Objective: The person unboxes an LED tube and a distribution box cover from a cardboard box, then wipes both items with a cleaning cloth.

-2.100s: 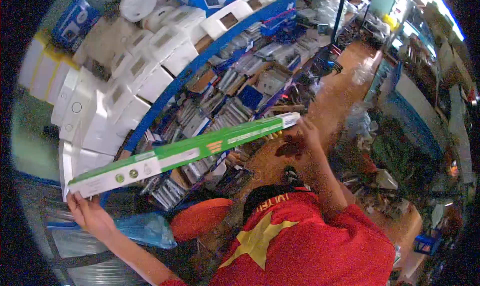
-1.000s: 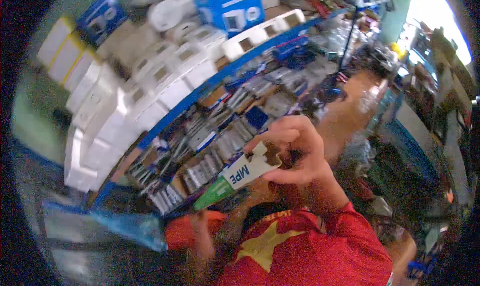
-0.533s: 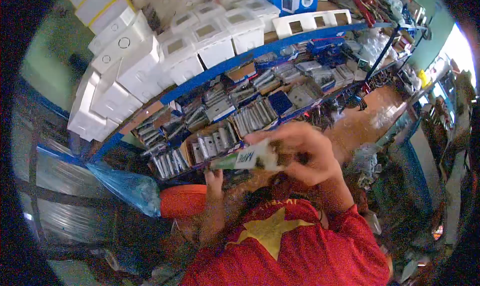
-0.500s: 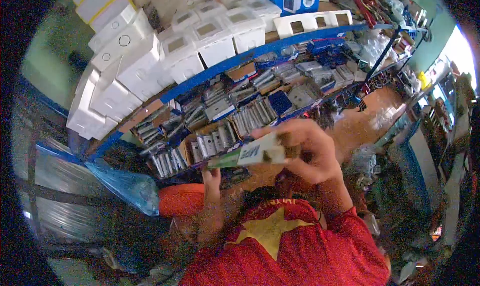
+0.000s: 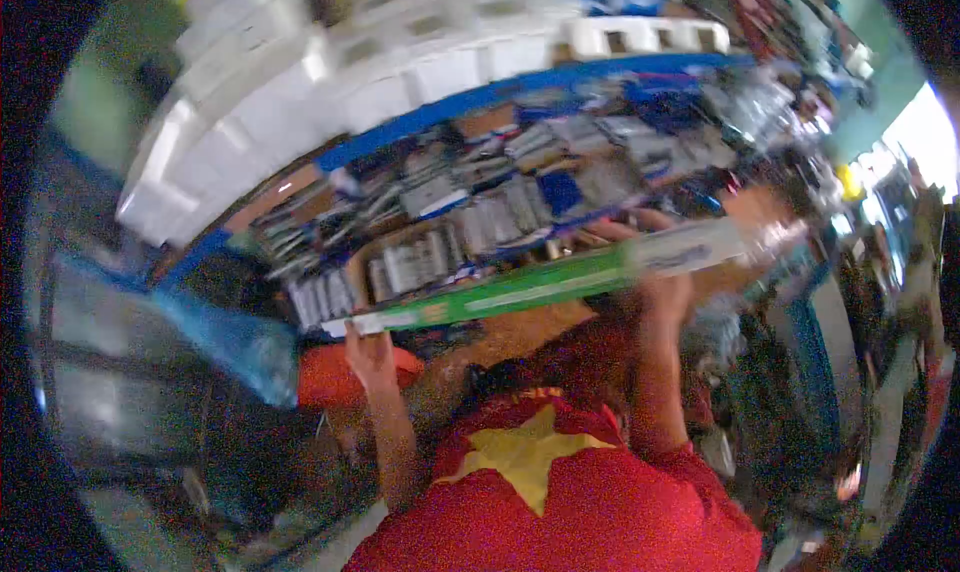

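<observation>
A long, narrow green-and-white carton [image 5: 540,284] stretches across the middle of the head view, its left end lower than its right. Around the white left end, the fingers of my left hand [image 5: 370,354] are closed. My right hand [image 5: 655,262] grips the carton near where green turns to white, its fingers partly behind the box and blurred. Printing on the carton is too smeared to read. Just behind it, a shelf holds rows of small grey-white packets [image 5: 415,264].
White plastic boxes [image 5: 375,97] crowd the top shelf, which has a blue edge [image 5: 530,82]. A blue plastic bag [image 5: 235,342] hangs at left near an orange-red rounded object [image 5: 335,377]. Long panels [image 5: 810,322] lean at right.
The carton was pointing end-on towards me and now lies broadside, its long green side showing. My right hand has moved away from me and my left hand slightly left. The view is more blurred.
</observation>
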Motion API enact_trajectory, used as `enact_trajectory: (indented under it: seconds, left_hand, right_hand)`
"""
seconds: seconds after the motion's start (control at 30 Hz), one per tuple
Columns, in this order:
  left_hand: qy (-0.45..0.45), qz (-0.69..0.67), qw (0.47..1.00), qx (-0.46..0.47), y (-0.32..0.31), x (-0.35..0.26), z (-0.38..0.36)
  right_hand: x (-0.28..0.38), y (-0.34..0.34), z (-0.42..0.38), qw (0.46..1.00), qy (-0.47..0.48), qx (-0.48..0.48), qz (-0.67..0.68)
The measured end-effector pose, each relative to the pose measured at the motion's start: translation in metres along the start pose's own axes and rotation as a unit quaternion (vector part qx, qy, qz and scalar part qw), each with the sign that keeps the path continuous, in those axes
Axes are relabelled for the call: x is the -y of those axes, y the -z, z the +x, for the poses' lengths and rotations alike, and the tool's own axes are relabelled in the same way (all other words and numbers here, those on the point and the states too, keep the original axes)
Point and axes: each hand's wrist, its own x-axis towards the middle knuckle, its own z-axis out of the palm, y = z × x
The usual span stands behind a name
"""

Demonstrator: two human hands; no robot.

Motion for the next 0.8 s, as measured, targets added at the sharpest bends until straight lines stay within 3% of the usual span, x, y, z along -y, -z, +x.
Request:
enact_trajectory:
  seconds: [0.03,0.1,0.13,0.17,0.23,0.3,0.4,0.43,0.6,0.7,0.8]
  left_hand:
    - [-0.042,0.05,0.998,0.017,-0.023,-0.008,-0.012]
    - [-0.154,0.193,0.967,-0.066,-0.075,-0.018,-0.026]
    - [-0.2,0.224,0.954,-0.003,-0.107,-0.019,-0.036]
    - [-0.238,0.257,0.935,0.061,-0.134,-0.02,-0.045]
    - [-0.203,0.325,0.914,0.132,-0.167,-0.024,-0.064]
    - [-0.184,0.358,0.894,0.195,-0.205,-0.016,-0.084]
    - [-0.178,0.417,0.862,0.229,-0.241,0.007,-0.107]
    - [-0.217,0.523,0.79,0.234,-0.247,0.008,-0.112]
    - [-0.242,0.635,0.681,0.274,-0.261,0.027,-0.121]
    - [-0.231,0.632,0.687,0.276,-0.264,0.043,-0.125]
    - [-0.254,0.634,0.655,0.324,-0.273,0.047,-0.125]
  right_hand:
    - [-0.017,0.015,0.017,0.998,-0.006,-0.049,0.034]
    - [-0.04,0.031,0.034,0.99,-0.052,-0.081,0.105]
    - [-0.072,0.068,0.052,0.971,-0.155,-0.13,0.126]
    - [-0.111,0.106,0.068,0.97,-0.176,-0.09,0.142]
    - [-0.134,0.104,0.063,0.95,-0.217,-0.048,0.22]
    - [-0.197,0.158,0.08,0.98,-0.169,-0.02,0.107]
    - [-0.2,0.125,0.05,0.957,-0.221,-0.011,0.186]
    - [-0.202,0.12,0.043,0.95,-0.244,-0.007,0.196]
    - [-0.23,0.089,0.035,0.912,-0.329,0.02,0.245]
    - [-0.247,0.073,0.039,0.883,-0.379,0.027,0.276]
    - [-0.258,0.063,0.041,0.861,-0.411,0.032,0.298]
